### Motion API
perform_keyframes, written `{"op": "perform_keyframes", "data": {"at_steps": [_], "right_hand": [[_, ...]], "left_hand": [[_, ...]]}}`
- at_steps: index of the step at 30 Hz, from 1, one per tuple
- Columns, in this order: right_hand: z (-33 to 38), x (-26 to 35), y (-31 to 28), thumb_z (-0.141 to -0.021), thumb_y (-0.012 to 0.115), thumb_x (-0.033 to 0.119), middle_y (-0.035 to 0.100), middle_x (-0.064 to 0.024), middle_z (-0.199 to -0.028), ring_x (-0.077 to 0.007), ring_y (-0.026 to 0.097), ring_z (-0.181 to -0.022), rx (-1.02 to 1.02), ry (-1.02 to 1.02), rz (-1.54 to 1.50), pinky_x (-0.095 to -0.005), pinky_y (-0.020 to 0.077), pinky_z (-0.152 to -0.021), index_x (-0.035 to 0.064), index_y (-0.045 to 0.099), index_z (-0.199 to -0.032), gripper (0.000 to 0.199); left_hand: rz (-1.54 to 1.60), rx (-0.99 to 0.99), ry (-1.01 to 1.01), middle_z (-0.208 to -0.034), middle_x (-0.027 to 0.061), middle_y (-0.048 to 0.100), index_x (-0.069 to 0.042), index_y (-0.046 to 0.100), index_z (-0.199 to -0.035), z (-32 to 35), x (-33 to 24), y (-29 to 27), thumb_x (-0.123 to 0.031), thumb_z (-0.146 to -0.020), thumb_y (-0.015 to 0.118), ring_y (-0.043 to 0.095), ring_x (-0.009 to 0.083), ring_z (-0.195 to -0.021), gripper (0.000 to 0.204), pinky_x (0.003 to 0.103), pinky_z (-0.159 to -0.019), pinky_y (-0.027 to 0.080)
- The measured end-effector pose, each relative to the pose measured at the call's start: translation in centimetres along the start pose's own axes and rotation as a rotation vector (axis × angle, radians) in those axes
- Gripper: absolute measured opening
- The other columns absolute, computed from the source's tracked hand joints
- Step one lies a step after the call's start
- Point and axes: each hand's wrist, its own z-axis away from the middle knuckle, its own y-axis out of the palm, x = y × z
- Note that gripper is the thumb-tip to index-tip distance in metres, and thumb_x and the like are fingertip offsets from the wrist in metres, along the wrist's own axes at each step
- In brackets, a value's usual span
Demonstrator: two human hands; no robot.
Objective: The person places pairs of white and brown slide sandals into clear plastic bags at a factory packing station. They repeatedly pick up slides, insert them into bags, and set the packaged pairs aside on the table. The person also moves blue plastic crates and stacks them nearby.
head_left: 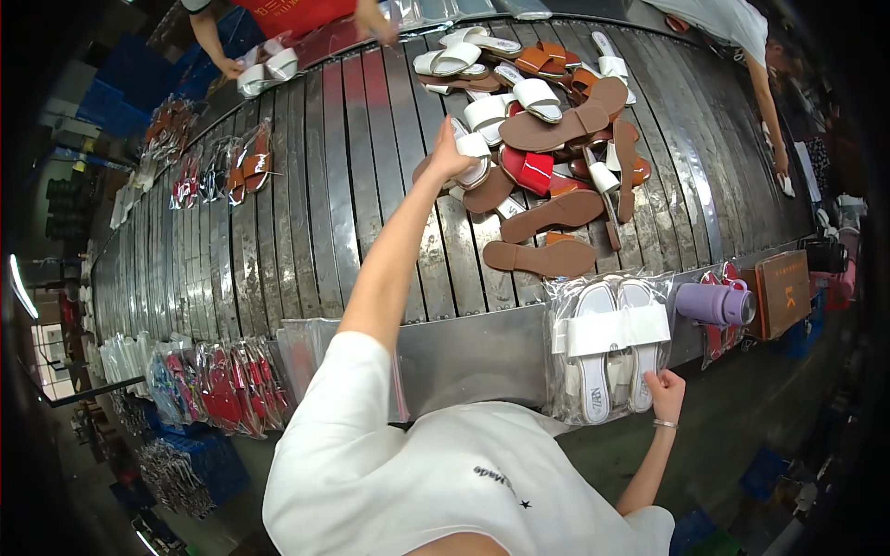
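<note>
Stretched out over the slatted conveyor, my left hand (449,159) grips a white slide sandal (475,148) at the left side of a loose heap; some of its fingers are hidden. The heap mixes white, orange and red slides, with several brown soles (553,215) facing up. Close to my body, my right hand (667,393) pinches the lower right edge of a clear plastic bag (556,394). Inside that bag a pair of white slides (616,331) lies side by side, straps up, over the conveyor's near ledge.
Bagged red sandals (232,385) hang along the near left edge beside flat clear bags (311,352). A purple tumbler (714,304) and a brown box (781,294) are at the right. Bagged sandals (250,165) lie far left. Across the conveyor, another person's hand (232,68) touches bagged white slides.
</note>
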Motion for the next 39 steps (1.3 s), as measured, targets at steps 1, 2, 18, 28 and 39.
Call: {"op": "perform_keyframes", "data": {"at_steps": [1,2,18,28,39], "right_hand": [[0.3,0.0,0.2,-0.073,0.074,0.013,0.038,0.0048,-0.060,-0.0063,0.032,-0.057,-0.072,-0.044,0.097,-0.0267,0.0259,-0.050,0.0030,0.043,-0.059,0.035],[1.0,0.4,0.2,-0.073,0.074,0.012,0.043,0.0030,-0.065,-0.0079,0.036,-0.060,-0.150,-0.085,0.204,-0.0272,0.0303,-0.053,0.0023,0.048,-0.063,0.029],[6.4,11.3,23.6,-0.066,0.079,0.011,0.051,-0.0103,-0.122,-0.0199,0.051,-0.108,0.530,-0.559,-0.420,-0.0327,0.0422,-0.093,0.0006,0.034,-0.134,0.082],[7.9,6.5,24.6,-0.087,0.046,0.027,0.060,-0.0135,-0.113,-0.0299,0.063,-0.088,0.883,0.439,-0.968,-0.0456,0.0530,-0.071,0.0038,0.049,-0.119,0.039],[7.5,6.1,26.4,-0.069,0.081,0.031,0.066,-0.0052,-0.082,-0.0128,0.061,-0.070,0.434,0.163,-0.382,-0.0281,0.0495,-0.063,0.0014,0.066,-0.090,0.040]], "left_hand": [[-0.017,0.080,-0.069,-0.118,0.0230,0.055,0.004,0.046,-0.120,-0.8,1.0,0.5,-0.029,-0.057,0.081,0.053,0.0350,-0.110,0.079,0.038,-0.092,0.044],[-0.018,0.232,-0.167,-0.116,0.0224,0.056,0.004,0.047,-0.119,-0.9,0.2,0.1,-0.030,-0.056,0.082,0.055,0.0349,-0.108,0.080,0.037,-0.090,0.045],[1.581,-0.092,-0.242,-0.115,0.0052,0.052,-0.006,0.038,-0.115,26.4,-26.8,-15.8,-0.031,-0.084,0.065,0.052,0.0149,-0.104,0.048,0.033,-0.091,0.042],[1.258,-0.301,-0.804,-0.105,0.0091,0.056,-0.001,0.044,-0.116,37.5,-12.6,-8.8,-0.029,-0.091,0.057,0.053,0.0210,-0.102,0.040,0.038,-0.096,0.036],[-0.024,0.255,-0.584,-0.113,0.0224,0.059,0.004,0.056,-0.114,34.9,0.1,-7.1,-0.050,-0.055,0.081,0.058,0.0316,-0.103,0.084,0.040,-0.086,0.047]]}}
